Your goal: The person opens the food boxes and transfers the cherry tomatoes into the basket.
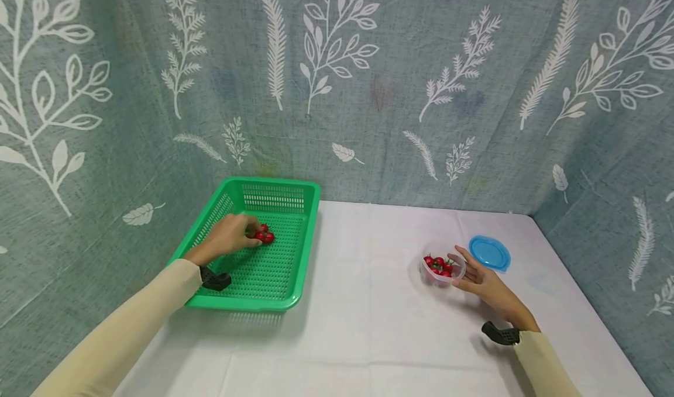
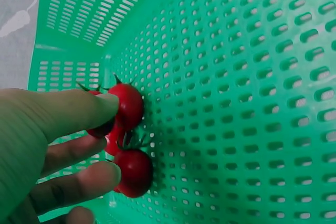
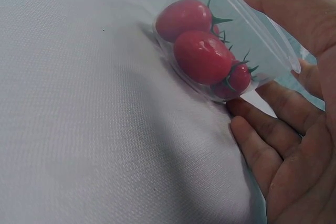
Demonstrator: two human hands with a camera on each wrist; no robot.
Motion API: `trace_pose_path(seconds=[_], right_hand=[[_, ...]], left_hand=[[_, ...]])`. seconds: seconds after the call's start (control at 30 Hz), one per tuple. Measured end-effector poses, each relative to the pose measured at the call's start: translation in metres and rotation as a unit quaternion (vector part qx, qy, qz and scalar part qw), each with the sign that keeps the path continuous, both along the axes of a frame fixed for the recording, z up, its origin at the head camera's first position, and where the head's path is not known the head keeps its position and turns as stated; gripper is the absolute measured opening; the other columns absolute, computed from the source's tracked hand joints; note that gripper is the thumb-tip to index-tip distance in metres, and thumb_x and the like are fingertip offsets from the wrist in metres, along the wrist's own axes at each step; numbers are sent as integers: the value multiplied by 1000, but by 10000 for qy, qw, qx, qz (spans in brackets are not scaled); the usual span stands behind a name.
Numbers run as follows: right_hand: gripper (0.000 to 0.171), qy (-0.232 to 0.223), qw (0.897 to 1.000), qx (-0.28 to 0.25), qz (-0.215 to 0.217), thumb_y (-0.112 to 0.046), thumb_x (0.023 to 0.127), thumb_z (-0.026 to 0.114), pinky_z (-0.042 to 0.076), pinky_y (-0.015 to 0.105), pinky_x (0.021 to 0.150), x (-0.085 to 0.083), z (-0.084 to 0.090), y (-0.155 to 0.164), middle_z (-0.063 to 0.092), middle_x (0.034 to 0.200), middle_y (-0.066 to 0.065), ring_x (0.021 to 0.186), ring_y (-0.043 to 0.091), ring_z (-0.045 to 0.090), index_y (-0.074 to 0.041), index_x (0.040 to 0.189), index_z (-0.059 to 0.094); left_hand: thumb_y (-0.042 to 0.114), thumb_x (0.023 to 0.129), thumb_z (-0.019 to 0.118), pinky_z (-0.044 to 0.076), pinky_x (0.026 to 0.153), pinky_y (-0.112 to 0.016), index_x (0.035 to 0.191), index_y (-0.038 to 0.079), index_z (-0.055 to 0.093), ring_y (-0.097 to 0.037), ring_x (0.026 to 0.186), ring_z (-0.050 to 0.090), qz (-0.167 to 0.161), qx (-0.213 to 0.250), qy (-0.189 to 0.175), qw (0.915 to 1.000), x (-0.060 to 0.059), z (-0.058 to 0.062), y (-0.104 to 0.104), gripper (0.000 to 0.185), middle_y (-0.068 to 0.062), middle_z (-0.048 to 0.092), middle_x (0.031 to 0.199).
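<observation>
My left hand [image 1: 234,233] reaches down into a green plastic basket [image 1: 305,251], over a small cluster of red cherry tomatoes [image 1: 268,237]. In the left wrist view, its thumb lies against one tomato [image 2: 128,106], and a darker tomato [image 2: 100,129] shows between thumb and index finger. Another tomato [image 2: 134,172] lies by the fingertips. On the right, my right hand [image 1: 481,283] holds a small clear plastic container [image 1: 430,277] by its side, thumb at the rim and fingers around the far wall. Several cherry tomatoes with green stems [image 3: 202,56] sit inside it.
A blue plastic lid [image 1: 489,252] lies on the white-covered table [image 1: 368,303], just beyond the right hand. Grey-green cloth with white leaf prints [image 1: 368,93] hangs behind and along both sides. The basket has tall slotted walls and stands at the left.
</observation>
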State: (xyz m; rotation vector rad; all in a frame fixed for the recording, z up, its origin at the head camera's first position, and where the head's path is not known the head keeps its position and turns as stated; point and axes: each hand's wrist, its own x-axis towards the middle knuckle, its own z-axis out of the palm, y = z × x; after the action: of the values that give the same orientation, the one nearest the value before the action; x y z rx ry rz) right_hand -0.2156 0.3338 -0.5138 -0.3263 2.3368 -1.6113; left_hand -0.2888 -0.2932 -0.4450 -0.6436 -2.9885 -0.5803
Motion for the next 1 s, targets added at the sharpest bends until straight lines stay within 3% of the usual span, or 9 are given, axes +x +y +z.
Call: trace_pose_path(seconds=[0.23,0.47,0.73,1.0], right_hand=[[89,10,10000,-30,14,-25,102,68,29,59,111,0,1,1,19,169,17,153,47,14,-22,167,8],[88,10,10000,20,17,-26,102,67,29,59,111,0,0,1,19,169,17,152,47,15,-29,167,8],[90,23,10000,61,-28,-26,102,69,30,60,110,-2,-3,3,21,168,18,152,48,16,-21,167,8],[90,32,10000,-12,-11,-26,101,69,29,59,111,-3,-6,4,20,168,18,152,48,15,-22,167,8]], left_hand=[[17,85,87,51,60,-37,104,7,77,-14,73,62,-99,-205,-203,9995,-1,-1,-7,24,-5,73,94],[16,83,88,53,62,-38,102,8,78,-14,73,63,-191,-328,-329,9987,0,-3,-11,23,-3,72,88],[16,82,88,55,66,-41,105,5,77,-17,78,64,-162,-324,-459,9983,1,-4,-12,28,-4,71,91],[20,85,86,56,69,-43,105,5,77,-19,81,66,-90,-291,-414,9987,0,-2,-9,26,-4,72,93]])
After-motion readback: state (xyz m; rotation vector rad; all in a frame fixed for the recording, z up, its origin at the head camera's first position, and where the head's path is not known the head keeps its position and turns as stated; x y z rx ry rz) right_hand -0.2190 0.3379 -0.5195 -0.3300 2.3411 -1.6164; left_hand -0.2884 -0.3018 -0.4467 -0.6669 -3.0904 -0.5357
